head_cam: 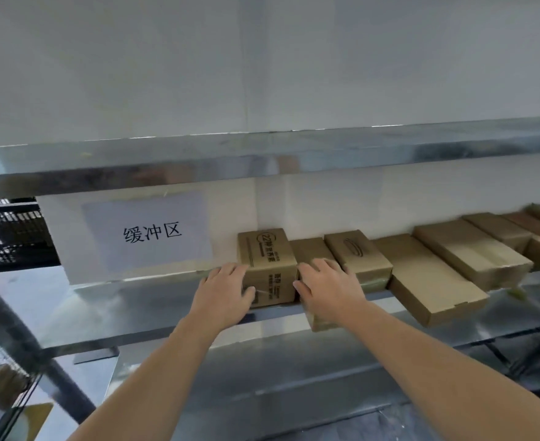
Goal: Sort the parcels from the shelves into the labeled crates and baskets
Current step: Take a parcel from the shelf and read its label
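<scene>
A row of brown cardboard parcels lies on a metal shelf (154, 310). The leftmost parcel (270, 259) is a printed box with black lettering on top and front. My left hand (224, 291) grips its left front corner, thumb on the front face. My right hand (326, 288) is on its right side, fingers curled over a lower, plainer parcel (310, 249) beside it, thumb touching the printed box's right edge. Further right lie a parcel with an oval logo (357, 253) and several flat, longer parcels (427, 278).
A white sign with black characters (149, 233) stands on the shelf's left part against the wall. An upper metal shelf (262, 154) runs above. A black mesh crate (10, 233) sits at far left. A dark upright post (23, 342) crosses the lower left.
</scene>
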